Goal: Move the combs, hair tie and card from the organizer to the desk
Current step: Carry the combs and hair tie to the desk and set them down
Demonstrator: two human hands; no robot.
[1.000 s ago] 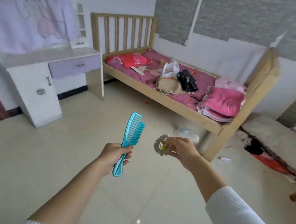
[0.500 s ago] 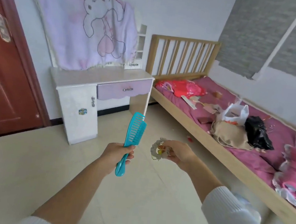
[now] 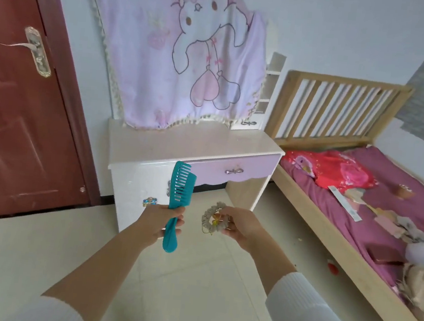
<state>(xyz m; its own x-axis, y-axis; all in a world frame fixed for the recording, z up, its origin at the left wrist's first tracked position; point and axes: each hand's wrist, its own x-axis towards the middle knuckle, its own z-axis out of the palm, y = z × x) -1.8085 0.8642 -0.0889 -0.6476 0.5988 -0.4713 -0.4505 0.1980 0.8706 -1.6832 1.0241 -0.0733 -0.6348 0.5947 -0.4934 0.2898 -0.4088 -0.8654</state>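
My left hand [image 3: 160,220] grips the handles of two teal combs [image 3: 178,198], which stand upright with the teeth pointing right. My right hand [image 3: 241,227] pinches a grey frilly hair tie [image 3: 211,219] with a small yellow bit at its middle. Both hands hover in front of the white desk [image 3: 189,143], whose top is bare and sits just beyond the combs. The organizer and the card are not in view.
A pink cartoon cloth [image 3: 180,52] hangs over the desk's back. A lilac drawer [image 3: 233,170] fronts the desk. A dark red door [image 3: 23,104] stands at left. A wooden bed [image 3: 358,202] with red pillow and clutter runs along the right. Pale tiled floor lies underfoot.
The view has swung left and closer to the desk, which now fills the middle. Both hands keep their hold on the combs and the hair tie.
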